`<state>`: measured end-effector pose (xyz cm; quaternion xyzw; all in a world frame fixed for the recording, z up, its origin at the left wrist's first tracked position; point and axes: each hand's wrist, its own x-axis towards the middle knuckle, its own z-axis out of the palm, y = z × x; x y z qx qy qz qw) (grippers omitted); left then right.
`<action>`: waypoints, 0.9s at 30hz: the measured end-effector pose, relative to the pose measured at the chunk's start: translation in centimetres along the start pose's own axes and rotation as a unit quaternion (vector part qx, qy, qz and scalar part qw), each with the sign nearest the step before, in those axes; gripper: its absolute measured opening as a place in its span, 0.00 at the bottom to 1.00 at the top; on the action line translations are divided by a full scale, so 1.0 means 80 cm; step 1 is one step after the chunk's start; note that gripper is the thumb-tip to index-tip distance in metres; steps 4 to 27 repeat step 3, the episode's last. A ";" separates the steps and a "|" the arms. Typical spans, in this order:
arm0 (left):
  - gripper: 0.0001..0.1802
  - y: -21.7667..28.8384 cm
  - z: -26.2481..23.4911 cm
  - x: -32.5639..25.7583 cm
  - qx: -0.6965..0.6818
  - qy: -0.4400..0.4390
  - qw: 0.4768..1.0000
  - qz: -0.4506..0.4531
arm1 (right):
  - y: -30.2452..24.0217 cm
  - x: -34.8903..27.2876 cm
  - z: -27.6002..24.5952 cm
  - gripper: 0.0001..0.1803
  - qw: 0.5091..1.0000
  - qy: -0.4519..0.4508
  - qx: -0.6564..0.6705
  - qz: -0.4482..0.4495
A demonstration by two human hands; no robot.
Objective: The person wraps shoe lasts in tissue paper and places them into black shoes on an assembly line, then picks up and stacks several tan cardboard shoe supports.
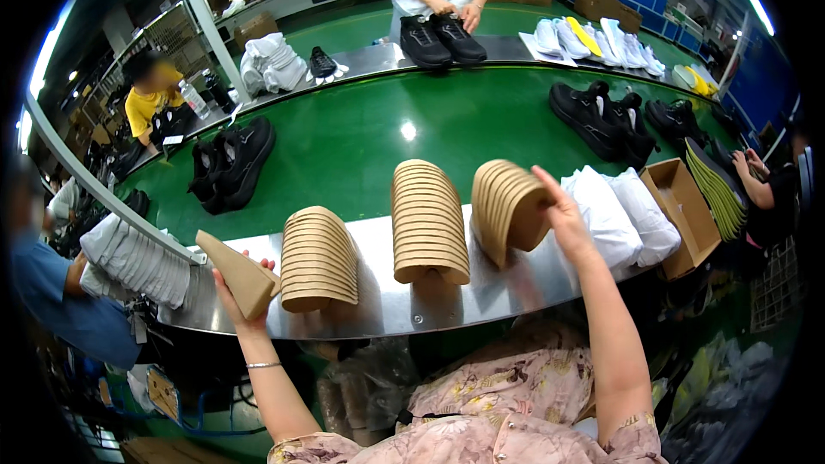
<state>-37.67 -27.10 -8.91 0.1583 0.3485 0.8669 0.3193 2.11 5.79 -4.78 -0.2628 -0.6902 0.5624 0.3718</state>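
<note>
My left hand is closed around a tapered brown cardboard shoe insert, held above the metal edge of the table. At the right, my right hand grips the near right side of a nested stack of curved brown shoe inserts, which leans and looks slightly blurred; its thumb is partly hidden. Between my hands stand two more nested stacks, a tall middle stack and a left stack. The left stack is close beside the insert in my left hand.
Black sneakers stand on the green conveyor belt, one pair left and another right. White wrapped bundles and an open carton flank the right stack. Across the belt, a person in white handles black shoes. A metal post rises at left.
</note>
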 end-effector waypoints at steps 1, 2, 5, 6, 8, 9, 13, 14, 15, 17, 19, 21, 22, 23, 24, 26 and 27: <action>0.40 -0.008 0.006 -0.005 -0.002 0.005 1.000 -0.003 | 0.002 0.007 -0.008 0.36 0.999 0.010 0.034 0.016; 0.40 -0.014 0.015 -0.012 0.015 0.013 0.999 0.026 | 0.007 0.014 -0.008 0.35 1.000 0.022 0.017 0.008; 0.40 -0.013 0.013 -0.012 0.015 0.016 0.999 0.025 | 0.014 0.021 -0.005 0.34 0.999 0.032 0.001 0.001; 0.40 -0.013 0.013 -0.012 0.015 0.016 0.999 0.025 | 0.014 0.021 -0.005 0.34 0.999 0.032 0.001 0.001; 0.40 -0.013 0.013 -0.012 0.015 0.016 0.999 0.025 | 0.014 0.021 -0.005 0.34 0.999 0.032 0.001 0.001; 0.40 -0.013 0.013 -0.012 0.015 0.016 0.999 0.025 | 0.014 0.021 -0.005 0.34 0.999 0.032 0.001 0.001; 0.40 -0.013 0.013 -0.012 0.015 0.016 0.999 0.025 | 0.014 0.021 -0.005 0.34 0.999 0.032 0.001 0.001; 0.40 -0.013 0.013 -0.012 0.015 0.016 0.999 0.025 | 0.014 0.021 -0.005 0.34 0.999 0.032 0.001 0.001; 0.40 -0.013 0.013 -0.012 0.015 0.016 0.999 0.025 | 0.014 0.021 -0.005 0.34 0.999 0.032 0.001 0.001; 0.40 -0.013 0.013 -0.012 0.015 0.016 0.999 0.025 | 0.014 0.021 -0.005 0.34 0.999 0.032 0.001 0.001; 0.40 -0.013 0.013 -0.012 0.015 0.016 0.999 0.025 | 0.014 0.021 -0.005 0.34 0.999 0.032 0.001 0.001; 0.40 -0.013 0.013 -0.012 0.015 0.016 0.999 0.025 | 0.014 0.021 -0.005 0.34 0.999 0.032 0.001 0.001; 0.40 -0.013 0.013 -0.012 0.015 0.016 0.999 0.025 | 0.014 0.021 -0.005 0.34 0.999 0.032 0.001 0.001; 0.40 -0.013 0.013 -0.012 0.015 0.016 0.999 0.025 | 0.014 0.021 -0.005 0.34 0.999 0.032 0.001 0.001; 0.40 -0.013 0.013 -0.012 0.015 0.016 0.999 0.025 | 0.014 0.021 -0.005 0.34 0.999 0.032 0.001 0.001; 0.40 -0.013 0.013 -0.012 0.015 0.016 0.999 0.025 | 0.014 0.021 -0.005 0.34 0.999 0.032 0.001 0.001; 0.40 -0.013 0.013 -0.012 0.015 0.016 0.999 0.025 | 0.014 0.021 -0.005 0.34 0.999 0.032 0.001 0.001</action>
